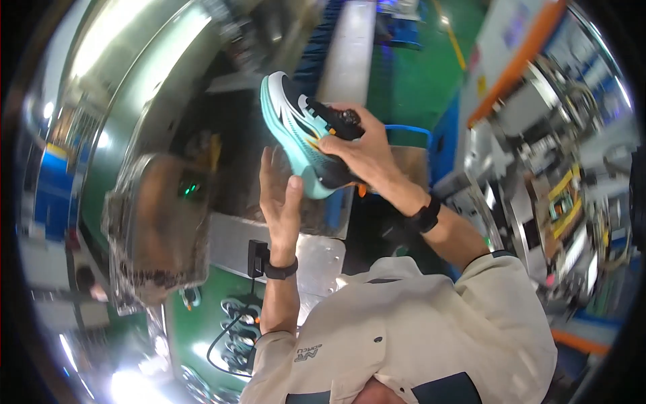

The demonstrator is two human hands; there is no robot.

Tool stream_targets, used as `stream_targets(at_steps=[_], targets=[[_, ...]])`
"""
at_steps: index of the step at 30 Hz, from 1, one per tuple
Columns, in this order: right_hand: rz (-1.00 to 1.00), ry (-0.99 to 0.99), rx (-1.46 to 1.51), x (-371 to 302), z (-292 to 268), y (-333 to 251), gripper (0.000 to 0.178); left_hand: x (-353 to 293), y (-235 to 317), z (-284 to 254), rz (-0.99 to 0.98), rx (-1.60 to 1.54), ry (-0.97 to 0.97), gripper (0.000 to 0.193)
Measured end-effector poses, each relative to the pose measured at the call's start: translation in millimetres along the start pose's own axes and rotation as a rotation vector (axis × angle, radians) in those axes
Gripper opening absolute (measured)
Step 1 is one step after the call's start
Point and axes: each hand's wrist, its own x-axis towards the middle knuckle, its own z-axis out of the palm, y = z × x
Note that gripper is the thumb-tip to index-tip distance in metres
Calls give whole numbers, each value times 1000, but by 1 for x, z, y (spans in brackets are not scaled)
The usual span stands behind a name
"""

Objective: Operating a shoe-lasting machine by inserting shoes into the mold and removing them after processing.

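Observation:
A running shoe (302,156) in turquoise, white and black with small orange accents is held up in front of me, tilted, with its thick turquoise sole facing left. My right hand (367,149) is closed around its upper, the thumb pressed on the near side and the fingers over the dark opening and laces. Below the sole, my left hand (278,210) has its fingers stretched up and its thumb apart, close to the heel end. Whether the left thumb touches the sole I cannot tell. Dark bands circle both wrists.
A metal box (158,229) wrapped in clear plastic, with green lit digits, stands to the left. Several similar shoes (239,333) sit at lower left. A long pale conveyor (348,50) runs away ahead. Machinery with an orange edge (518,60) is on the right.

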Motion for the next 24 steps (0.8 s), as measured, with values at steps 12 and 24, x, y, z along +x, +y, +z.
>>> stream_targets(at_steps=[12,24], targets=[[-38,751,-156,-223,-263,-67,66,-103,2,290,-314,-187,-844,49],[-16,1562,-487,-456,-451,-137,58,-191,-156,655,-266,-14,-1108,46]])
